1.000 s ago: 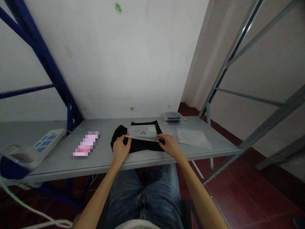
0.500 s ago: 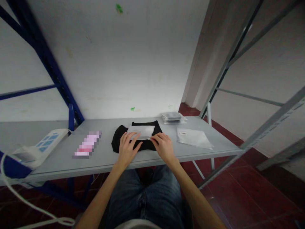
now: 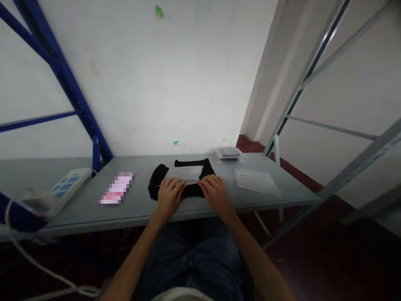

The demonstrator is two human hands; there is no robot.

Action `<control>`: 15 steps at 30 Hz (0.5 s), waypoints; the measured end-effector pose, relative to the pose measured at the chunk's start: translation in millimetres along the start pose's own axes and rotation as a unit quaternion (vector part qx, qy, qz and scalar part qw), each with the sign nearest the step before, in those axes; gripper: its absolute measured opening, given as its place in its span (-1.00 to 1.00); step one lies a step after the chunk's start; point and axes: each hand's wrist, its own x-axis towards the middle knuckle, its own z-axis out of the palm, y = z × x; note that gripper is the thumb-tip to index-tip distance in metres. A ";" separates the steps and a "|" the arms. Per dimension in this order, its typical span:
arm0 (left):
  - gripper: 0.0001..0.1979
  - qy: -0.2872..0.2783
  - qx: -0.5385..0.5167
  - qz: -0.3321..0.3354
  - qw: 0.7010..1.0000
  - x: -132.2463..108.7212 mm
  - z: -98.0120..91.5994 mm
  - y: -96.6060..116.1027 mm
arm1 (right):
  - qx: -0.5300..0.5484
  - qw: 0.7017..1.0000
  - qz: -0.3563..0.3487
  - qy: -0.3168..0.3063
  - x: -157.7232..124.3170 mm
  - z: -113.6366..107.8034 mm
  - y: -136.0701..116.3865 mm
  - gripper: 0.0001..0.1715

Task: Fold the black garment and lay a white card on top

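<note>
A black folded garment (image 3: 156, 184) lies near the front of the grey metal shelf (image 3: 140, 207). On top of it sits a clear plastic bag (image 3: 187, 172). My left hand (image 3: 169, 194) rests palm down on the garment's front left part, its fingertips at the bag's near edge. My right hand (image 3: 213, 191) lies flat beside it on the garment's front right part, fingers also at the bag's edge. Whether either hand pinches the bag or the cloth cannot be told.
A flat clear bag (image 3: 255, 181) lies to the right, and a small stack of packed bags (image 3: 228, 154) sits at the back right. A blurred pink item (image 3: 117, 190) and a white power strip (image 3: 64, 187) with cable lie to the left. Blue (image 3: 67, 90) and grey (image 3: 300, 90) rack posts flank the shelf.
The bag, held up by its near edge a second ago, now lies lower on the garment. Both hands have come closer together and flattened onto the garment's front.
</note>
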 end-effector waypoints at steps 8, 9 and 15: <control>-0.79 -0.006 0.038 -0.153 0.988 -2.1 -1.7 -8.6 | 0.007 0.986 0.169 0.002 -3.7 -25.9 53.0 -0.68; -0.79 -0.014 0.025 -0.156 0.987 -2.3 -1.3 -8.5 | 0.023 0.984 0.179 -0.001 -4.2 -25.6 54.2 -0.68; -0.76 -0.094 -0.064 -0.137 0.984 -3.2 0.1 -5.5 | 0.124 0.965 0.230 0.001 -4.3 -13.9 49.9 -0.72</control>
